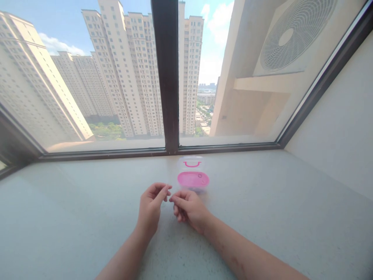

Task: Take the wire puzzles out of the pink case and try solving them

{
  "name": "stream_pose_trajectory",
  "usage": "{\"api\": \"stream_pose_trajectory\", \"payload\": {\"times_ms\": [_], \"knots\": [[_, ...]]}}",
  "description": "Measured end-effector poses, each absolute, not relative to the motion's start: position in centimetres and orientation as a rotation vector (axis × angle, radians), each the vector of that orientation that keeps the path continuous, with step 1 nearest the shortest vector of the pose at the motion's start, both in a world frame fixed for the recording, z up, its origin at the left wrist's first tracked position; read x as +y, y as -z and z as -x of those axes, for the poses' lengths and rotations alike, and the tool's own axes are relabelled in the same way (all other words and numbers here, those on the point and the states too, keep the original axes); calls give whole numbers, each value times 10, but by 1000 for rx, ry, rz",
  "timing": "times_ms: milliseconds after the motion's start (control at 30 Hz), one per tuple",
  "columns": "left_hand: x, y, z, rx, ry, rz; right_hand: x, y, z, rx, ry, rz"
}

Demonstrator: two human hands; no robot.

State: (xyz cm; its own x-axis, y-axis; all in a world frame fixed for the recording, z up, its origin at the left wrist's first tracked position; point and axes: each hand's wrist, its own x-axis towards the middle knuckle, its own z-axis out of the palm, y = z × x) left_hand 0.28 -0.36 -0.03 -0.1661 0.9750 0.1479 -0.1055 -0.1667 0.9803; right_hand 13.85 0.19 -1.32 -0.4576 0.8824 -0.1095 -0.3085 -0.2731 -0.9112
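My left hand (154, 204) is closed in a pinch, thumb against the fingers. Close to its right, my right hand (189, 206) is pinched too, with its fingertips nearly meeting those of the left. Whatever lies between the fingertips is too small to make out. Just beyond the right hand stands an oval pink tray or container (190, 179), which has a small dark ring-shaped thing (199, 175) in it. Behind it is a clear lid with a pink handle (192, 165), tilted up toward the window. My right hand partly hides the container's near side.
Both forearms rest over a pale speckled windowsill (72, 217). A dark window frame (169, 77) borders it at the back, and a white wall (344, 116) rises on the right. Tall buildings and an air-conditioner fan (287, 37) are outside the glass.
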Motion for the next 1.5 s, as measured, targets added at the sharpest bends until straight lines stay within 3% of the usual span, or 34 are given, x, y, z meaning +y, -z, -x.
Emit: {"api": "stream_pose_trajectory", "payload": {"times_ms": [1100, 1367, 1500], "knots": [[-4, -5, 0, 1139, -1415, -1062, 2, 14, -130, -904, -1795, 734], [-6, -8, 0, 1215, -1414, -1109, -9, 10, -125, -1083, -1315, 978], [-6, -7, 0, 1223, -1399, -1125, -10, 10, -126, -1100, -1256, 1014]]}}
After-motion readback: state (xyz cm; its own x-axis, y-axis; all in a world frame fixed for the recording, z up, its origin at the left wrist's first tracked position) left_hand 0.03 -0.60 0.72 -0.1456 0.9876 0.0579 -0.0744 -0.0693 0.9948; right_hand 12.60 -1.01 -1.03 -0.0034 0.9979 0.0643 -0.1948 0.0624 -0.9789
